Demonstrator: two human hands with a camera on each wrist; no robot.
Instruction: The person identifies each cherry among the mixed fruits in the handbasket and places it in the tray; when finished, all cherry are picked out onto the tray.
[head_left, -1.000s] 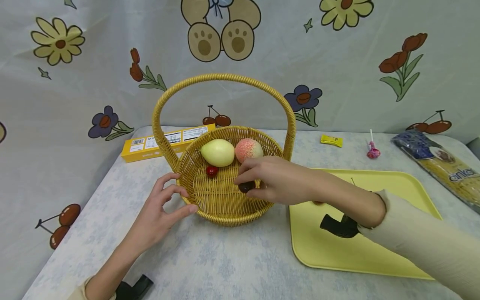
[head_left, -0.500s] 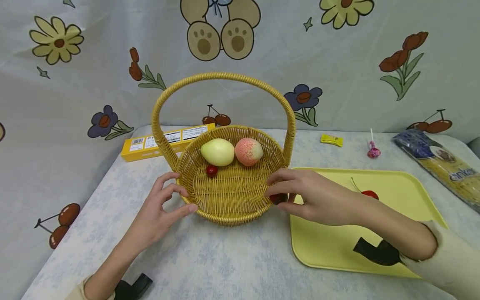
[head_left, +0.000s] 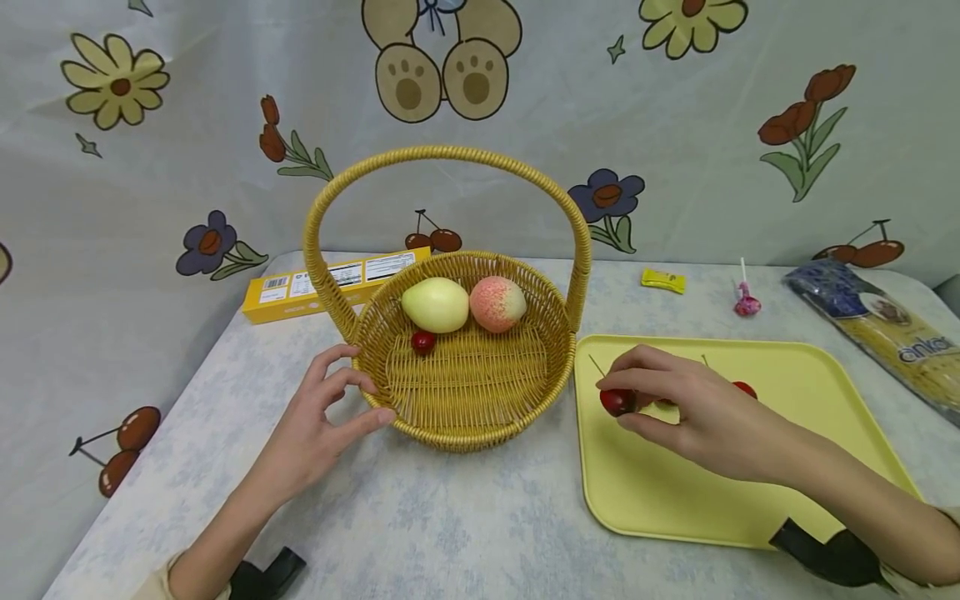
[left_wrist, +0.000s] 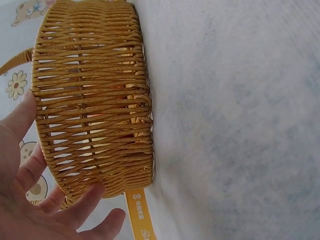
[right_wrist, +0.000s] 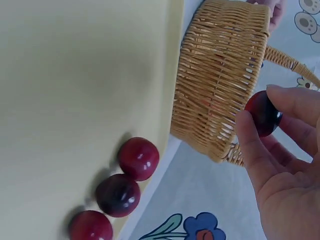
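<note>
A yellow wicker basket with a tall arched handle holds a pale green pear, a pink peach and a small red cherry. At its left rim is my left hand, thumb on the near edge and fingertips over the rim. Seen from the left wrist, that hand's fingers lie along the basket's edge. My right hand, over the tray's left part, pinches a dark red cherry between thumb and fingers. Several cherries lie on the yellow tray, partly hidden by this hand in the head view.
Behind the basket lies a long yellow box. Beyond the tray are a yellow wrapped candy, a lollipop and a blue-and-yellow food packet. A patterned cloth hangs behind the table.
My right hand has moved right from inside the basket, across its rim, to above the tray, keeping the cherry in its fingers. My left hand has stayed at the basket rim.
</note>
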